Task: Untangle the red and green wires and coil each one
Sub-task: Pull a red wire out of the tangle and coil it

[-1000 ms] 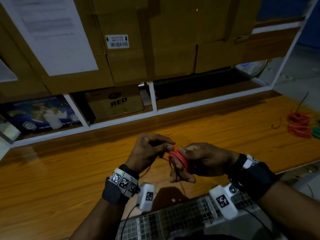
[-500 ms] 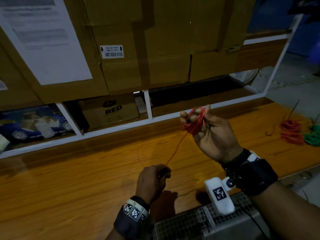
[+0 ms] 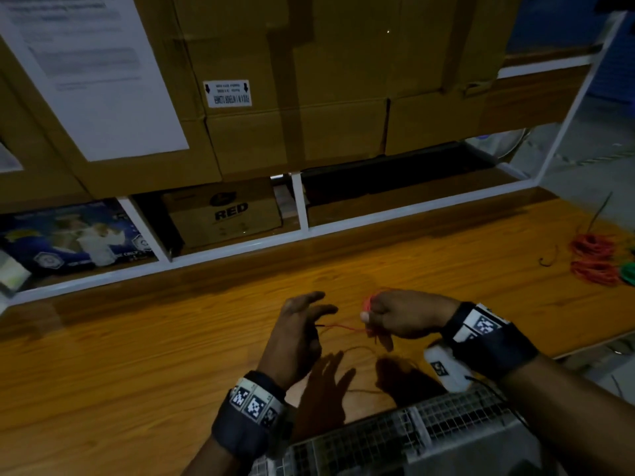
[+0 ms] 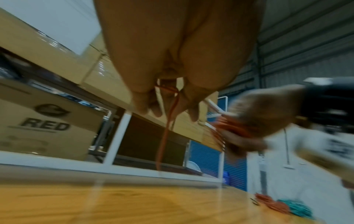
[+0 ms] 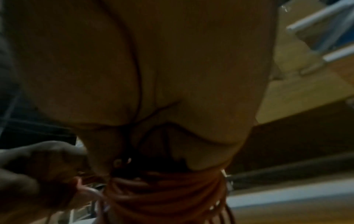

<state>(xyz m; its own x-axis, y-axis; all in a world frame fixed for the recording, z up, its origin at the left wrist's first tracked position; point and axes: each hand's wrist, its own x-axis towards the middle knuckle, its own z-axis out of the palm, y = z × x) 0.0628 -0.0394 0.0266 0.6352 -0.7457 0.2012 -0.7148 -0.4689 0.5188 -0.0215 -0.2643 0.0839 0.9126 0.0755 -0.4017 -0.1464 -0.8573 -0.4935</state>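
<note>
My right hand (image 3: 395, 317) holds a small coil of red wire (image 3: 368, 304) wound round its fingers, low over the wooden table (image 3: 137, 355); the right wrist view shows the coil's turns (image 5: 162, 189) close up. A short stretch of the red wire (image 3: 343, 327) runs left to my left hand (image 3: 302, 324). There the strand (image 4: 168, 97) passes between the fingers and hangs down, while the index and middle fingers are stretched out. More slack loops below the hands. Finished red coils (image 3: 592, 259) and a green coil (image 3: 628, 273) lie at the far right.
A wire mesh cage (image 3: 395, 438) sits at the table's near edge under my wrists. Behind the table stands a white-framed shelf (image 3: 299, 204) with cardboard boxes (image 3: 309, 97), one marked RED (image 3: 223, 214). The table ends at the right, with floor beyond.
My right hand has come down with the coil from chest height to just above the table. The left hand has risen beside it, and the long taut strand between them is now short.
</note>
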